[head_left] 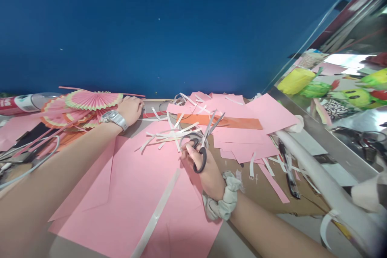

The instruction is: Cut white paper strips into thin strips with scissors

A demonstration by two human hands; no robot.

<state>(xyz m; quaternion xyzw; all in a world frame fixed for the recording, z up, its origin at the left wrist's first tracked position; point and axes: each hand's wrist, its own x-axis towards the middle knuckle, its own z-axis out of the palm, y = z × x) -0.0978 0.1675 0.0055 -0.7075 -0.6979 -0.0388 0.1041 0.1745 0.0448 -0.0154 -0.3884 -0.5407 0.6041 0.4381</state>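
My right hand [202, 168] is closed round the black handles of a pair of scissors [203, 141], whose blades point up and away over the paper. A grey scrunchie [224, 200] sits on that wrist. My left hand [130, 109], with a silver watch [114, 118] on the wrist, reaches far to the back left with its fingers curled, touching the edge of folded pink paper fans [87, 100]. A large pink paper sheet [133, 193] lies under both arms, strewn with several white paper strips [169, 133].
More pink sheets [244, 129] and an orange strip [220, 121] lie behind the scissors. A white tube [314, 173] runs along the right. A blue wall [169, 28] rises at the back. Colourful toys [338, 88] sit at far right, cables [30, 157] at left.
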